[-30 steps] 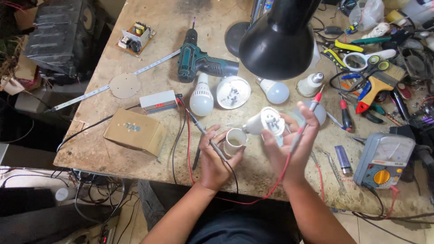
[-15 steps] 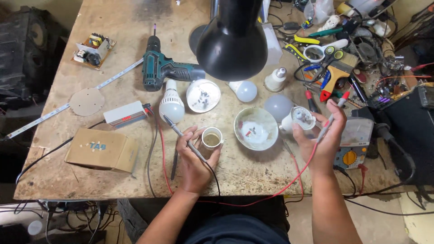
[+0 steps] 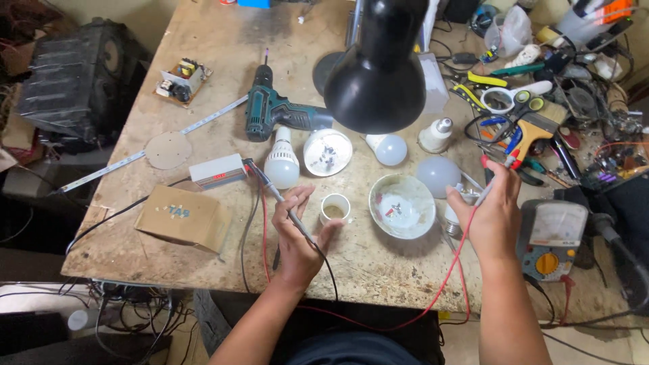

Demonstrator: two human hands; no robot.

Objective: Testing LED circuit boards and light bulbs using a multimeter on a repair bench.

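Left hand (image 3: 297,240): closed on the black probe (image 3: 277,196), just left of the small white cup (image 3: 334,209).
Right hand (image 3: 492,216): closed on the red probe (image 3: 488,192).
Risk: crossing leads could likely snag and tip the cup.
Black probe axis: long axis ran near-right to far-left; which end was the tip could not be told.

Between our left hand (image 3: 297,236) and right hand (image 3: 493,220) the way is blocked by a small white ring-shaped housing (image 3: 334,208) and an open bulb dome (image 3: 402,205) lying just beside each other. Ahead, a row of LED bulbs (image 3: 282,162) and the cordless drill (image 3: 277,113) close off the middle, with the black desk lamp shade (image 3: 378,67) hanging over them. Our right side is crowded by the multimeter (image 3: 551,238) and a heap of hand tools (image 3: 520,101). We see bare tabletop (image 3: 216,40) at far left, and along the near edge between the cardboard box (image 3: 182,217) and our left hand, crossed only by red and black leads (image 3: 260,223).
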